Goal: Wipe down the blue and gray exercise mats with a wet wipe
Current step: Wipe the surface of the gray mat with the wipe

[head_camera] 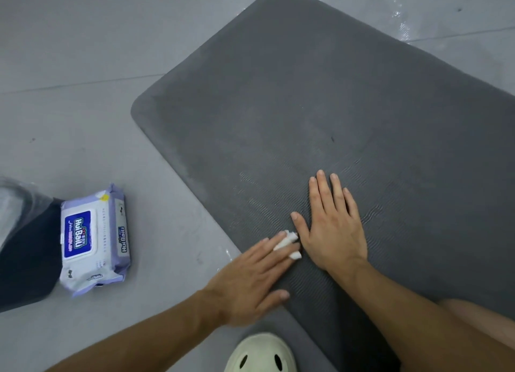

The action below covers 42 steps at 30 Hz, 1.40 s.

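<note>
Gray mat lies flat on the floor, set at a slant across your view. Your left hand rests near the mat's near-left edge. Its grip is flat, with straight fingers pressing a white wipe onto the mat. Your right hand lies palm-down just beside it, fingers slightly spread, holding nothing. A pack of wipes sits on the floor to your left, well apart from the mat. A cream shoe shows at the bottom edge.
</note>
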Tool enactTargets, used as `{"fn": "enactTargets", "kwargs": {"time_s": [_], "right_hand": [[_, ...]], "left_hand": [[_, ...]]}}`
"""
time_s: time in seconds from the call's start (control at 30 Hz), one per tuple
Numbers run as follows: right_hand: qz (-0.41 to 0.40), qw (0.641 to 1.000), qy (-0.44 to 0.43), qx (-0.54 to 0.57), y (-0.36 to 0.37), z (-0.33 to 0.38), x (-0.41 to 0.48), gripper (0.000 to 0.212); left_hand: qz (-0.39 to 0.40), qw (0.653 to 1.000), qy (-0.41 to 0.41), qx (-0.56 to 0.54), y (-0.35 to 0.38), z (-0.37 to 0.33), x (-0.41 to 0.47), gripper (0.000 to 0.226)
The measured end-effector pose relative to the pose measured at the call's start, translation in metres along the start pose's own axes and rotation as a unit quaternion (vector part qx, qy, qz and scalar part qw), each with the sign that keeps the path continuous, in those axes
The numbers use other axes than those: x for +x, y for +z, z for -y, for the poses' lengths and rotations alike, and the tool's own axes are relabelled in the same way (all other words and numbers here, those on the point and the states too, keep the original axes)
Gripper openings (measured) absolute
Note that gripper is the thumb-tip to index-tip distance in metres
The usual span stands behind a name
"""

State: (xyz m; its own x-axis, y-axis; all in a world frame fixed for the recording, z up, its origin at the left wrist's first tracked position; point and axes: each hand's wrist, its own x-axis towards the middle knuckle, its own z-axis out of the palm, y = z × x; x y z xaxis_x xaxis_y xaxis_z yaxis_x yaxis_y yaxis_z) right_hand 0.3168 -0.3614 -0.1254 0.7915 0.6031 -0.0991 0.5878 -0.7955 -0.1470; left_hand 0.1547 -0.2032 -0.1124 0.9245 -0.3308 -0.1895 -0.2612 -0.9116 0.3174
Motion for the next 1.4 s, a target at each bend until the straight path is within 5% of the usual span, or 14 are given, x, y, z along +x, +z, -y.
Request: {"fn": "enactTargets", "kwargs": {"time_s": [0.13,0.3,0.4,0.57,0.7,0.97,1.2,1.3,1.4], "right_hand": [[0.008,1.0,0.004,-0.003,-0.003,0.001,0.0,0.072],[0.031,1.0,0.001,0.005,-0.007,0.0,0.002,0.073],[0.044,0.999,-0.003,0.018,-0.008,-0.002,0.003,0.074],[0.073,0.993,-0.014,0.094,-0.018,-0.013,0.01,0.07],[0.09,0.985,-0.038,0.14,-0.027,-0.026,0.013,0.062],[0.069,0.991,-0.095,0.058,-0.032,-0.048,0.01,0.059],[-0.002,0.987,0.142,0.072,-0.031,-0.094,0.027,0.061],[-0.021,0.977,0.2,0.07,-0.03,-0.106,0.027,0.062],[-0.032,0.975,0.21,0.058,-0.025,-0.104,0.029,0.062]], "left_hand": [[0.009,0.998,0.04,0.058,-0.008,0.028,-0.005,0.064],[-0.046,0.986,-0.157,0.011,-0.025,0.069,0.002,0.068],[-0.05,0.98,-0.191,-0.02,-0.023,0.06,0.011,0.074],[-0.018,0.997,-0.044,-0.053,-0.007,0.004,0.013,0.077],[0.037,0.995,0.086,0.032,0.008,-0.035,0.022,0.076],[0.035,0.99,0.096,0.097,-0.004,-0.01,0.06,0.067],[-0.009,0.997,-0.044,0.07,-0.039,0.052,0.116,0.072],[-0.026,0.988,-0.147,0.039,-0.055,0.075,0.135,0.074],[-0.039,0.985,-0.166,0.022,-0.052,0.067,0.144,0.077]]}}
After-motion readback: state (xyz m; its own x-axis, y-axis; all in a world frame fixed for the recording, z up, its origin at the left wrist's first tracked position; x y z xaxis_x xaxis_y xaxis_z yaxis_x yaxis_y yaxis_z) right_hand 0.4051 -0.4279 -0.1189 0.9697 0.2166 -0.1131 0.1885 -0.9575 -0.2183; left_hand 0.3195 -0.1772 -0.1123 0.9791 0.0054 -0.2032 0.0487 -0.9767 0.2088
